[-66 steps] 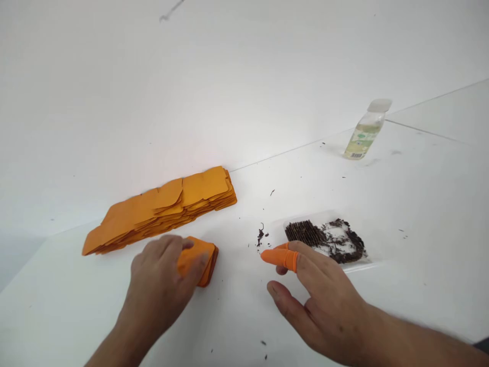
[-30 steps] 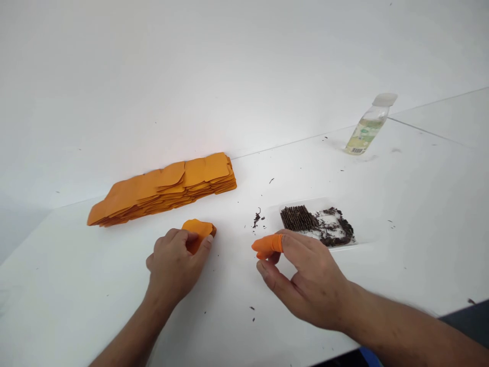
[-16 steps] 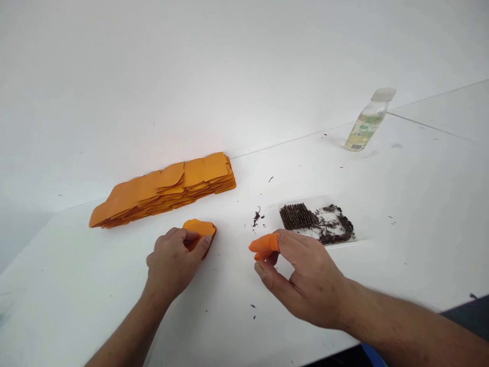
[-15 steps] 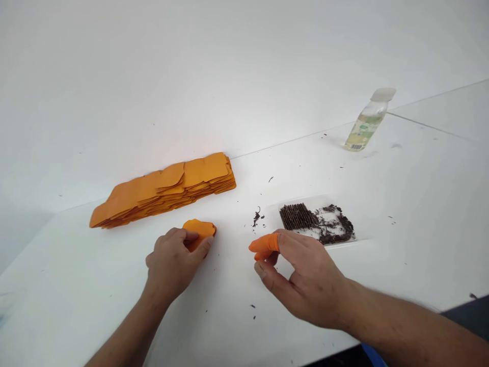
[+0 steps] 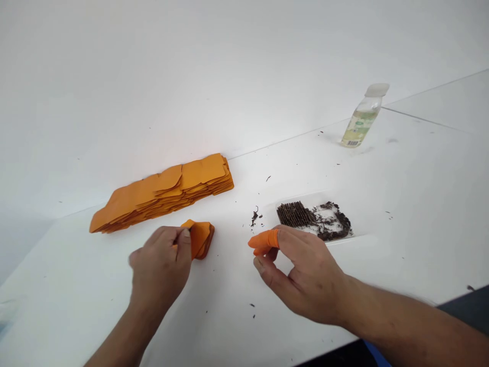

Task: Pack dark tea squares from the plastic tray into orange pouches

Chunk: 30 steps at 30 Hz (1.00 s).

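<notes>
My left hand (image 5: 162,265) is closed in a pinch on an orange sheet (image 5: 198,235), thumb on top, its near edge raised. Beneath that sheet lies a small stack of similar orange sheets (image 5: 208,247) with rounded corners. My right hand (image 5: 301,278) hovers just in front of a shallow tray (image 5: 346,239); orange finger cots (image 5: 265,241) cover two of its fingertips. Its thumb is apart from the fingers, and nothing shows between them. In the tray are a row of thin dark brown sticks (image 5: 294,214) and loose dark shreds (image 5: 336,224).
Against the wall at the back left lies a long pile of overlapping orange sheets (image 5: 164,191). A clear bottle (image 5: 361,122) with a green-yellow label stands at the back right. Dark crumbs (image 5: 255,216) are scattered on the white table (image 5: 237,285).
My left hand has drawn back to the left, and the orange sheet in its pinch is now turned and lifted off the small stack. The right hand has hardly moved. The view has shifted slightly.
</notes>
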### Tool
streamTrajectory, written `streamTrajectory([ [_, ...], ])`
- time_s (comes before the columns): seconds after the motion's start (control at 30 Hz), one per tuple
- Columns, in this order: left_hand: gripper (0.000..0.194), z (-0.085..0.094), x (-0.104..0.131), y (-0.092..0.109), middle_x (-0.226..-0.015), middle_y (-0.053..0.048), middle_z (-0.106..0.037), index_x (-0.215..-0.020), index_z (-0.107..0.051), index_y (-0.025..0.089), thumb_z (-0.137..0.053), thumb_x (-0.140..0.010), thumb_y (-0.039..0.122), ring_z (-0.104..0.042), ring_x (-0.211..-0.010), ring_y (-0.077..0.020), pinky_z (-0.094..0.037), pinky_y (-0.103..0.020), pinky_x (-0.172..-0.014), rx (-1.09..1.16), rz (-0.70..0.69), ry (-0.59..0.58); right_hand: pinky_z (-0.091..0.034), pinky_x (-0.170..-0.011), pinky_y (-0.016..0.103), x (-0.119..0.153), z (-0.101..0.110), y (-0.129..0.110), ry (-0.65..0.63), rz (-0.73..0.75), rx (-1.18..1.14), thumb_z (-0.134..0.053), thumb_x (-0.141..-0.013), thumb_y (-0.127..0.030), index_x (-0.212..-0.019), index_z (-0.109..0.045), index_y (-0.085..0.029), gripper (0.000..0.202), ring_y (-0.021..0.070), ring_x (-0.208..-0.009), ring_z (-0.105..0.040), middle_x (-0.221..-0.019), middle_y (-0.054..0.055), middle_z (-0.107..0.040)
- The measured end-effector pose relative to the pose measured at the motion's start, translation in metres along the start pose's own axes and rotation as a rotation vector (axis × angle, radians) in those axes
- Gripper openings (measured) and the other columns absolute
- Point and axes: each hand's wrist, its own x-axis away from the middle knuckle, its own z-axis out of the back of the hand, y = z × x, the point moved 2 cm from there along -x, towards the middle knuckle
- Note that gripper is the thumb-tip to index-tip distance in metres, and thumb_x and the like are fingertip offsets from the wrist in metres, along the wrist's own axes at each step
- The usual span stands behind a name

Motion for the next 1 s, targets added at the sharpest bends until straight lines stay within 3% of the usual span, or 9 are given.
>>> streamTrajectory([
  [0.1, 0.041, 0.018, 0.012, 0.014, -0.106, -0.011, -0.074, -0.088, -0.064, 0.025, -0.035, -0.100, 0.052, -0.069, -0.101, -0.0340, -0.050, -0.055, -0.093, -0.003, -0.092, 0.212, -0.060, -0.066, 0.030, -0.001, 0.003, -0.001, 0.082, -0.020, 0.000, -0.063, -0.093, -0.014, -0.110, -0.066, -0.017, 0.018, 0.0146, -0.069, -0.070, -0.085, 0.003, -0.075],
  [0.2, 0.038, 0.022, 0.020, 0.023, -0.106, -0.010, -0.074, -0.091, -0.066, 0.026, -0.043, -0.100, 0.055, -0.069, -0.101, -0.0321, -0.054, -0.049, -0.088, 0.031, -0.188, 0.260, -0.061, -0.064, 0.028, -0.001, 0.005, -0.002, 0.110, -0.034, -0.005, -0.064, -0.093, -0.014, -0.110, -0.066, -0.019, 0.018, 0.0135, -0.068, -0.071, -0.087, 0.002, -0.076],
  [0.27, 0.040, 0.015, 0.018, 0.017, -0.112, -0.012, -0.073, -0.100, -0.066, 0.024, -0.050, -0.095, 0.060, -0.069, -0.107, -0.0344, -0.056, -0.049, -0.086, 0.038, -0.193, 0.194, -0.061, -0.065, 0.029, -0.001, 0.006, -0.002, 0.116, -0.022, 0.016, -0.063, -0.094, -0.015, -0.110, -0.066, -0.020, 0.017, 0.0140, -0.069, -0.071, -0.090, 0.003, -0.076],
  [0.4, 0.073, 0.000, 0.011, -0.016, -0.148, -0.019, -0.061, -0.135, -0.057, 0.016, -0.055, -0.088, 0.072, -0.055, -0.137, -0.0423, -0.054, -0.056, -0.101, -0.018, -0.139, 0.024, -0.061, -0.064, 0.030, -0.001, 0.008, -0.001, 0.118, -0.023, 0.022, -0.063, -0.094, -0.016, -0.110, -0.065, -0.021, 0.017, 0.0145, -0.068, -0.070, -0.089, 0.002, -0.076],
  [0.53, 0.069, -0.012, 0.010, -0.039, -0.146, -0.013, -0.065, -0.140, -0.057, 0.022, -0.049, -0.091, 0.071, -0.072, -0.100, -0.0346, -0.059, -0.053, -0.087, -0.012, -0.033, -0.216, -0.061, -0.066, 0.032, 0.000, 0.005, -0.002, 0.070, -0.007, 0.026, -0.062, -0.094, -0.016, -0.111, -0.065, -0.019, 0.018, 0.0157, -0.070, -0.070, -0.089, 0.003, -0.076],
  [0.6, 0.060, -0.016, 0.011, -0.043, -0.136, -0.010, -0.071, -0.134, -0.061, 0.024, -0.049, -0.093, 0.067, -0.072, -0.083, -0.0300, -0.059, -0.049, -0.076, 0.007, 0.014, -0.238, -0.060, -0.067, 0.033, 0.001, 0.003, -0.003, 0.048, 0.001, 0.029, -0.062, -0.094, -0.016, -0.112, -0.066, -0.018, 0.019, 0.0163, -0.070, -0.070, -0.089, 0.004, -0.076],
  [0.73, 0.041, -0.021, 0.009, -0.044, -0.117, -0.008, -0.079, -0.115, -0.070, 0.027, -0.056, -0.092, 0.058, -0.075, -0.084, -0.0320, -0.060, -0.046, -0.070, 0.026, -0.074, -0.087, -0.060, -0.066, 0.032, 0.001, 0.001, -0.002, 0.045, 0.011, 0.022, -0.062, -0.094, -0.015, -0.111, -0.066, -0.017, 0.018, 0.0160, -0.070, -0.070, -0.086, 0.004, -0.075],
  [0.83, 0.031, -0.015, 0.011, -0.042, -0.109, -0.010, -0.081, -0.102, -0.071, 0.027, -0.049, -0.098, 0.048, -0.076, -0.096, -0.0354, -0.059, -0.051, -0.082, 0.028, -0.157, 0.041, -0.060, -0.065, 0.032, 0.000, 0.002, -0.001, 0.058, 0.020, 0.026, -0.063, -0.093, -0.014, -0.111, -0.067, -0.016, 0.018, 0.0157, -0.070, -0.069, -0.085, 0.004, -0.074],
  [1.0, 0.010, 0.005, 0.031, 0.001, -0.101, -0.007, -0.082, -0.092, -0.067, 0.026, -0.059, -0.098, 0.025, -0.076, -0.111, -0.0353, -0.046, -0.057, -0.102, -0.003, -0.560, 0.405, -0.060, -0.064, 0.028, 0.001, 0.001, -0.001, 0.032, -0.244, -0.211, -0.067, -0.097, -0.025, -0.127, -0.059, -0.020, 0.031, 0.0139, -0.067, -0.069, -0.081, -0.001, -0.073],
])
